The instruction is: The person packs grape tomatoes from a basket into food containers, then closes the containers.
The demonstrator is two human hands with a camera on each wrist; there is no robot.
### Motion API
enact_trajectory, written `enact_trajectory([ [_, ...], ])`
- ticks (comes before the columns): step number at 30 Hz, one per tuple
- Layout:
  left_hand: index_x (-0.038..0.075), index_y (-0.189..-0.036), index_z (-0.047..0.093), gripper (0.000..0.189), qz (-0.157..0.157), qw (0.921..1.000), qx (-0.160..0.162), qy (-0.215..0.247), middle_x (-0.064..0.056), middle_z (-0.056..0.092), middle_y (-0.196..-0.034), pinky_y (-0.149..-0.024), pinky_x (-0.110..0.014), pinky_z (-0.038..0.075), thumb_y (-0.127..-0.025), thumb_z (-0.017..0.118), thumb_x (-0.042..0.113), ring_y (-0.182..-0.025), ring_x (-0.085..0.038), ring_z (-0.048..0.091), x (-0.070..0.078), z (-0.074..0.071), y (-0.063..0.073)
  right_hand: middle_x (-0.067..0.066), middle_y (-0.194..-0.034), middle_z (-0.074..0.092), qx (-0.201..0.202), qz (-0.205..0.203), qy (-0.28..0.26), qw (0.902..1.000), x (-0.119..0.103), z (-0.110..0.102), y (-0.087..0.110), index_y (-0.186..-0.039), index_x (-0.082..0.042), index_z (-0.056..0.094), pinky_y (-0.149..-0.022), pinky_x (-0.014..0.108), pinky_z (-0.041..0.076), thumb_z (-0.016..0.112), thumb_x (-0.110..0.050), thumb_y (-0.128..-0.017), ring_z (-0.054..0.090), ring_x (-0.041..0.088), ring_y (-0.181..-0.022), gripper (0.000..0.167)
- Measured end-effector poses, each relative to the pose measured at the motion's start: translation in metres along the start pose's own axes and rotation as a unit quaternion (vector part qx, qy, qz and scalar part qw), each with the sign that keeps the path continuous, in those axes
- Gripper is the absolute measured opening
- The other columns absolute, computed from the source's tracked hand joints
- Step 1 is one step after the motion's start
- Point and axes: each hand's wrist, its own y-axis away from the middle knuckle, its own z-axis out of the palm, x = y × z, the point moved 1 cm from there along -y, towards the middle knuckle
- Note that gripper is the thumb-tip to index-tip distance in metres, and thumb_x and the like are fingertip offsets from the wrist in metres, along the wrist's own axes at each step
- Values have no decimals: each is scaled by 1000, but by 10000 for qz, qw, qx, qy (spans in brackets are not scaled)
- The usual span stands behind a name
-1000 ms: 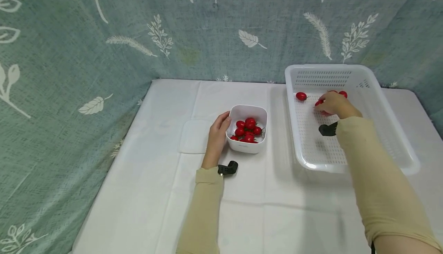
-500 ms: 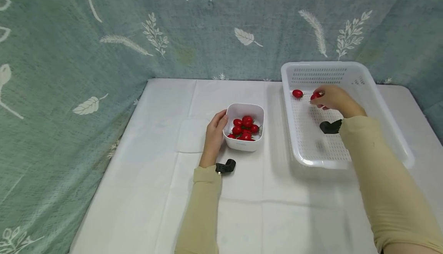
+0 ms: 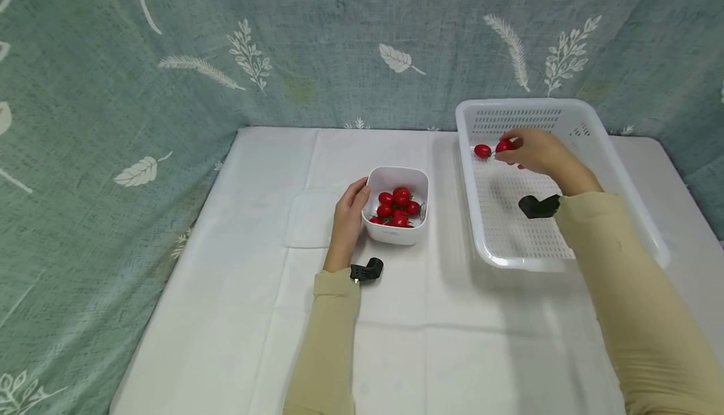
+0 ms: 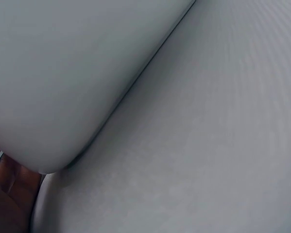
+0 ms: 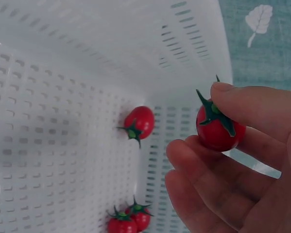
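My right hand (image 3: 540, 152) pinches a cherry tomato (image 5: 218, 127) with a green calyx between thumb and fingers, above the far left part of the white basket (image 3: 481, 239). A loose cherry tomato (image 5: 139, 121) lies in the basket beside it. Two more cherry tomatoes (image 5: 122, 225) touch each other at the bottom of the right wrist view; in the head view the hand mostly hides them. My left hand (image 3: 346, 220) rests against the left side of a small square white container (image 3: 393, 235), which holds several cherry tomatoes (image 3: 401, 197).
A translucent flat square lid (image 3: 308, 220) lies left of the container, partly behind the left hand. White cloth covers the table (image 3: 373, 352). A green leaf-patterned curtain (image 3: 339, 56) hangs along the back and left, close behind the basket.
My right hand has taken up a cherry tomato from the basket and moved left and slightly back with it. My left hand stays against the container. The head view has shifted a little.
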Motion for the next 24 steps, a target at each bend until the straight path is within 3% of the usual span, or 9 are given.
enact_trajectory([
  [10,6,-126,50,43,-38,10000,68,24,-9,50,-127,-97,-31,35,-92,47,32,-113,-14,47,1,-3,-2,19,-115,51,256,-266,-55,9993,-18,-3,15,-129,-3,42,-72,43,47,58,-40,-84,57,29,-86,60],
  [13,8,-126,50,43,-34,10000,58,22,-7,50,-127,-97,-30,34,-92,47,33,-114,-13,46,1,-2,-2,18,-117,51,366,-384,-99,9985,-23,-3,20,-130,-5,41,-75,45,45,58,-41,-84,55,30,-94,60],
  [17,8,-126,50,42,-41,10000,51,35,-6,50,-127,-97,-31,34,-92,47,33,-114,-13,46,1,1,-2,14,-115,53,538,-599,-140,9967,-31,-2,28,-130,-9,44,-77,46,42,57,-46,-83,51,30,-102,61],
  [24,5,-126,49,43,7,10000,51,10,-10,49,-127,-98,-33,33,-92,47,32,-114,-14,46,-3,4,-2,8,-112,55,803,-810,-367,9928,-46,2,42,-127,-16,47,-77,44,42,55,-48,-83,53,26,-102,55],
])
